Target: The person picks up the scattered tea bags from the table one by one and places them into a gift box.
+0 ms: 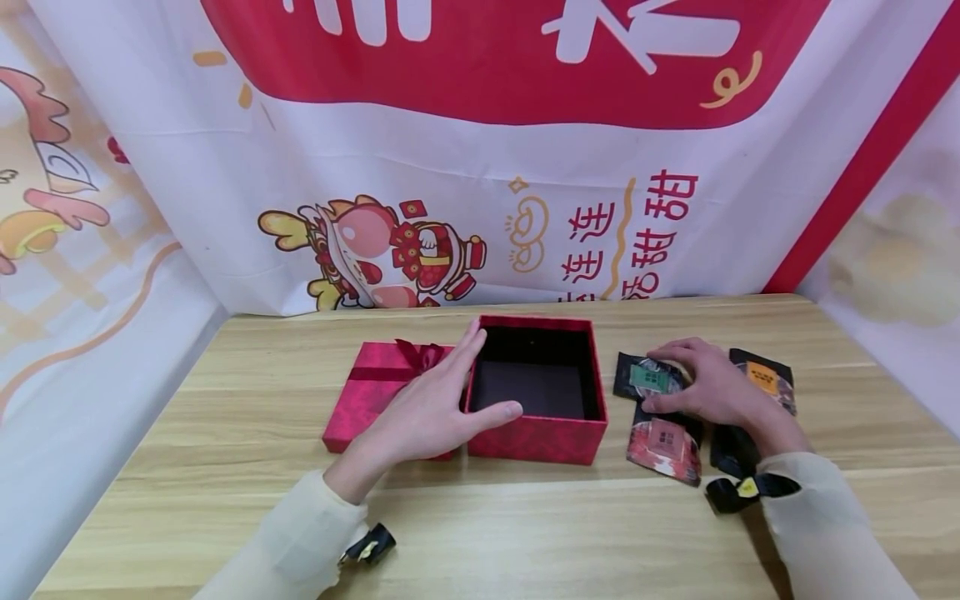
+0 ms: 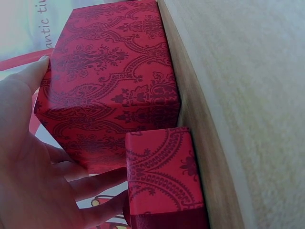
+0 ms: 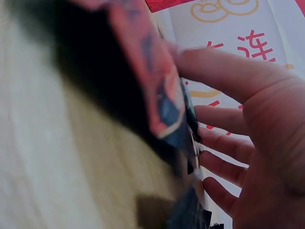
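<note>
My left hand [image 1: 431, 408] rests spread on the open red gift box [image 1: 540, 433] beside its bowed lid [image 1: 378, 392], while my right hand [image 1: 705, 387] presses spread fingers on the green-labelled packet [image 1: 647, 377] among other packets [image 1: 665, 446].

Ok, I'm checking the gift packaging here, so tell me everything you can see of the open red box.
The open red box is square, of card as it looks, its outside printed with a darker damask pattern, its inside dark and holding nothing visible. It stands upright on the wooden table, lidless; its ribboned lid lies just beside it. The left hand rests open against its left wall, thumb on the rim. The right hand, on the black packets, does not touch it.
</note>
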Demonstrator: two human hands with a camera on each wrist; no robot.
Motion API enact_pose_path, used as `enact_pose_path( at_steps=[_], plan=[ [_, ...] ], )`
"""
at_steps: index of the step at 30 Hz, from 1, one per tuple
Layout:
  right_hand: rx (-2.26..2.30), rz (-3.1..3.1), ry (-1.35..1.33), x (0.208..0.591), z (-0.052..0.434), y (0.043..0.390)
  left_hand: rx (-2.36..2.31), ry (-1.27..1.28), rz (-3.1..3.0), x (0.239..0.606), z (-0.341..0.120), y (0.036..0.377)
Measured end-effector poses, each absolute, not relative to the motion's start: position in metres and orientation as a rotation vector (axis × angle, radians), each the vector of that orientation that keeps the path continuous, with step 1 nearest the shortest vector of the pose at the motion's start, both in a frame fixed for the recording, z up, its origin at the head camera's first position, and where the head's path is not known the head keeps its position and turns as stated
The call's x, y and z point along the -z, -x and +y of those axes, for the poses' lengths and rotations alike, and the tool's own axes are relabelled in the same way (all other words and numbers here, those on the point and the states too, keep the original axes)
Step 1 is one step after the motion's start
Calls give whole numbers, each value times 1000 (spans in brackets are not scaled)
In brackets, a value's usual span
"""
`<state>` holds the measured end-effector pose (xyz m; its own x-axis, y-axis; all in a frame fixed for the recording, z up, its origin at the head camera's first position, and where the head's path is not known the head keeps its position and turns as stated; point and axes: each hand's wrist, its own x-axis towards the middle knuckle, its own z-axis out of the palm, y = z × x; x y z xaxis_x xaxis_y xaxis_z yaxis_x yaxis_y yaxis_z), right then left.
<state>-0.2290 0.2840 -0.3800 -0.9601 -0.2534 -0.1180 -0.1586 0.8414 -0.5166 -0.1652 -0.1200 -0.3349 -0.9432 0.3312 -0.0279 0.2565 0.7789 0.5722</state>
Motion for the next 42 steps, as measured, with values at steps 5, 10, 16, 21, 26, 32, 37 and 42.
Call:
enact_pose_path(
  at_steps=[5,10,16,21,26,32,37,42],
  plan=[
    [774,2835,330,381,283,229,-884,-465,2844,335,-121,165],
    [809,2846,353,380,283,230,-888,-470,2844,335,-120,165],
    [858,2834,291,374,282,228,-885,-469,2839,336,-120,164],
    [944,2871,245,364,275,226,-885,-471,2843,335,-119,165],
    [1029,2902,233,351,267,222,-881,-471,2847,334,-119,164],
    [1092,2939,232,335,259,216,-893,-494,2840,334,-118,165],
    [1147,2967,256,327,248,212,-894,-486,2842,334,-118,165],
    [1174,2965,289,319,235,207,-896,-483,2844,334,-120,164]
  ],
)
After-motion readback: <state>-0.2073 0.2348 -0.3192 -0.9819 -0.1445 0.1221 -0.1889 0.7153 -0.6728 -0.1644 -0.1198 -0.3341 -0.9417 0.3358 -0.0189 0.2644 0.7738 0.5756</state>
